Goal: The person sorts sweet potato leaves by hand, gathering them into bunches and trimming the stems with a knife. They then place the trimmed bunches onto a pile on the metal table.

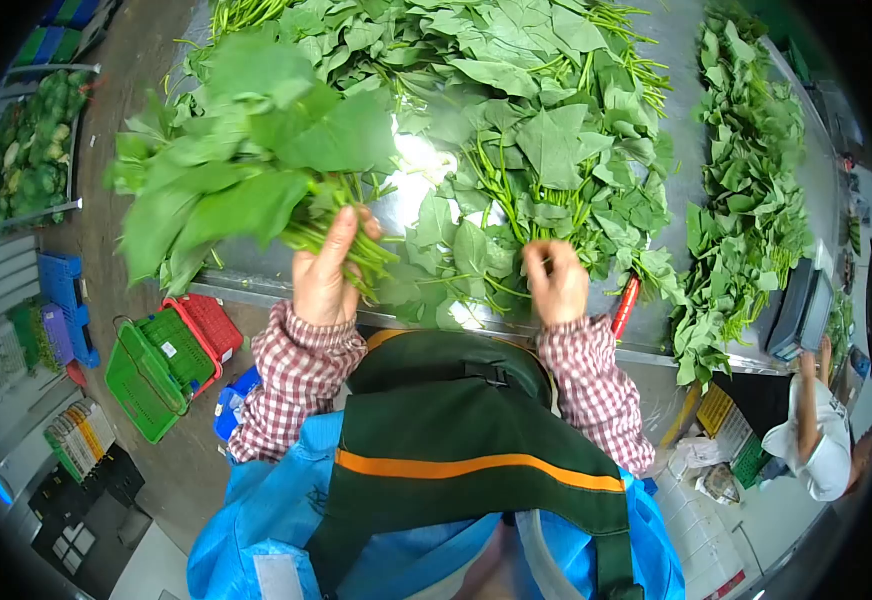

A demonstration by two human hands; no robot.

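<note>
My left hand (326, 272) is closed round the stems of a bunch of leafy greens (246, 180), its leaves fanned out to the left and blurred. The bunch is held over the front edge of a metal table (691, 150). To the right, my right hand (558, 282) has its fingers curled together at the front of a loose pile of greens (556, 150); whether a stem is between the fingertips is too small to tell. A red-handled tool (627, 305) lies just right of that hand.
A long row of greens (746, 200) runs down the right. Green (146, 385) and red (208, 325) baskets stand on the floor at left, below a crate of vegetables (36, 145). Another person (816, 435) is at the right beside a grey scale-like box (801, 310).
</note>
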